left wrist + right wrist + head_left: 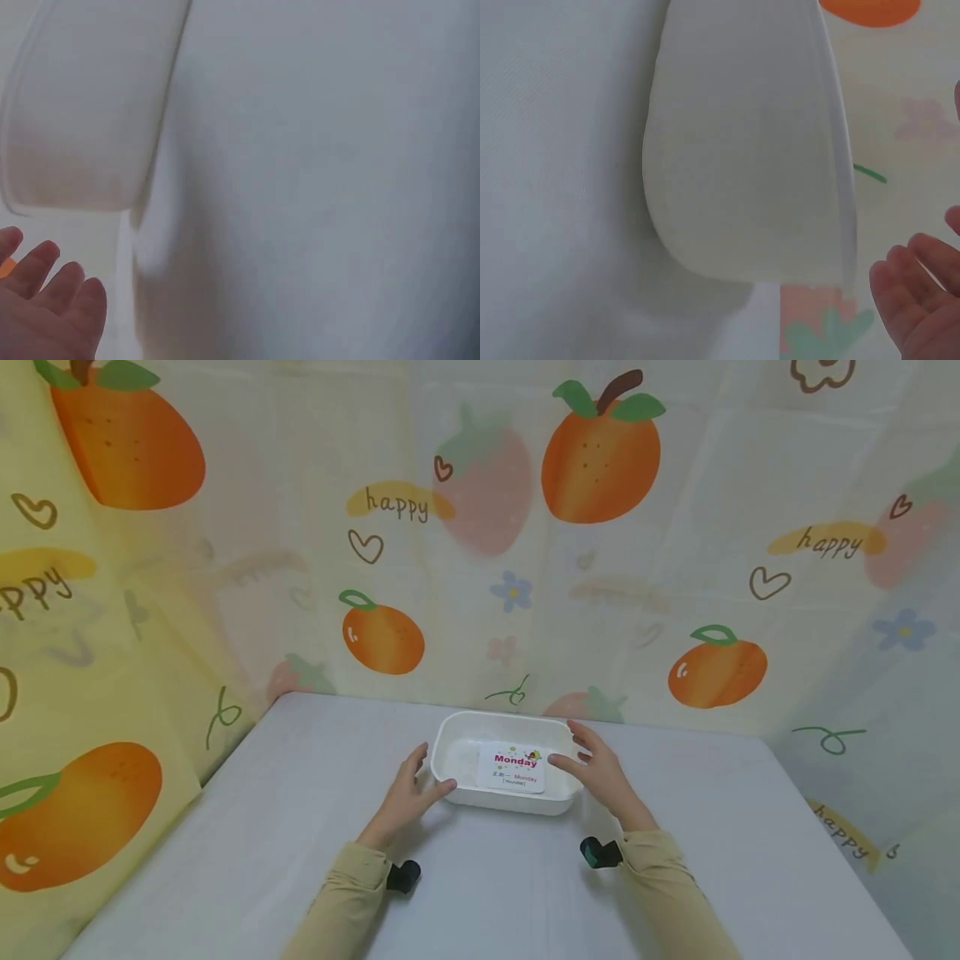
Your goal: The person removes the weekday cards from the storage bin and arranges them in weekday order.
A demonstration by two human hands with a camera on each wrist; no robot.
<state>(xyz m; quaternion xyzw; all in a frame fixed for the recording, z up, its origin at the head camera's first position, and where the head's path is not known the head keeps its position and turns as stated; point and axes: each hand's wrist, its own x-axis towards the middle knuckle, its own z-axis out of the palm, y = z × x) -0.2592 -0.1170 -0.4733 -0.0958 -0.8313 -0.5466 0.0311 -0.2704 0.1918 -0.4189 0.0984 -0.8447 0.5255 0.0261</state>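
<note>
Tray (510,800), white and round-cornered, holds a Monday card (512,769) between both hands (403,797) (606,778), fingers loosely spread.

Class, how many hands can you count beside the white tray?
2. The left hand is at the left end of the white tray; the right hand is at its right end, near the Monday card.

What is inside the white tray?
A white card printed "Monday" lies in the tray. Whether anything lies beneath it can't be seen because the card covers that spot.
</note>
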